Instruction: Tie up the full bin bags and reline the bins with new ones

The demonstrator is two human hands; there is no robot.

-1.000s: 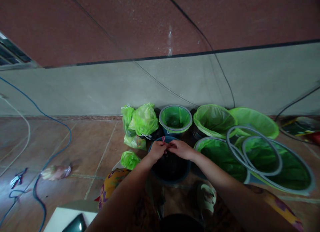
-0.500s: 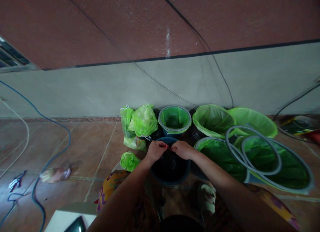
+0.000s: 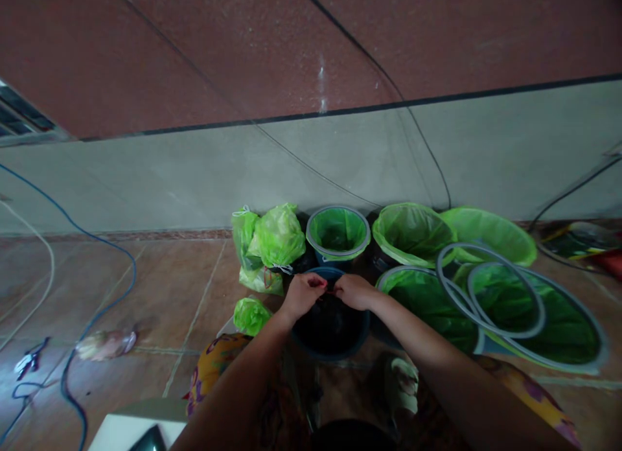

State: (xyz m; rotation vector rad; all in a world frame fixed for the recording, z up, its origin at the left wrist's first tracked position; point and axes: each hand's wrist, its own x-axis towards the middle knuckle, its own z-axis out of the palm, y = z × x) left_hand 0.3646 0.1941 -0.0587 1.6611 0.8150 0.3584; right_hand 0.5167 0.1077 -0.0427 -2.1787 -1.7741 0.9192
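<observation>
My left hand [image 3: 305, 293] and my right hand [image 3: 356, 291] are close together over a dark blue-rimmed tub [image 3: 332, 354] between my knees. Fingers and thumb of each are pinched together, with a little red showing at the left fingertips. What they hold is too small and dark to make out. A blackish mass fills the shadowed inside of the tub, and its kind does not show. Just beyond the hands stands a bucket [image 3: 339, 253] lined with a green bag. To the left, tied green plastic bags [image 3: 280, 237] lean on the wall.
On the right are several green-lined tubs [image 3: 427, 295], with loose grey rings [image 3: 490, 247] lying across them. A small green bag [image 3: 251, 316] sits near my left knee. Farther left are a blue hose [image 3: 132, 276], a clear plastic bag [image 3: 107, 345] and a white surface [image 3: 114, 431].
The view has shifted very slightly. Both hands stay at almost the same spot above the tub, the fingers still pinched.
</observation>
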